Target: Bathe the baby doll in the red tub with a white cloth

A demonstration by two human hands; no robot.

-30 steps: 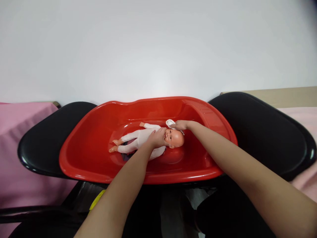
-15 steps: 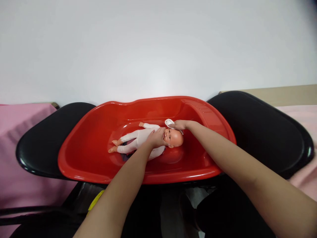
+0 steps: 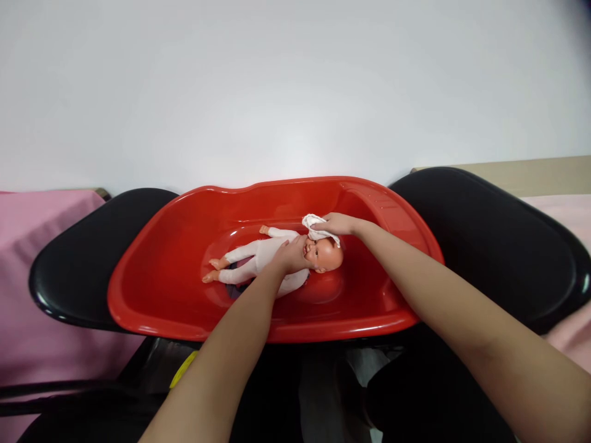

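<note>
A baby doll [image 3: 263, 255] in white clothing lies on its back inside a red baby bathtub [image 3: 152, 271], head to the right and feet to the left. My left hand [image 3: 295, 253] grips the doll at the neck and upper chest, just below its chin. Pinched in my right hand [image 3: 340, 224] is a white cloth [image 3: 316, 226], held at the far side of the doll's head and touching or nearly touching it. Part of a dark piece shows under the doll's legs.
Black rounded surfaces flank the tub on the left [image 3: 87, 264] and the right [image 3: 498, 246]. Pink cloth [image 3: 41, 246] covers something at far left, with paler pink cloth at far right. A white wall [image 3: 286, 92] rises behind. Something yellow [image 3: 183, 369] shows beneath my left forearm.
My right hand has lifted slightly up and away from the doll's head, and more of the white cloth shows. My left hand and the doll stay in place.
</note>
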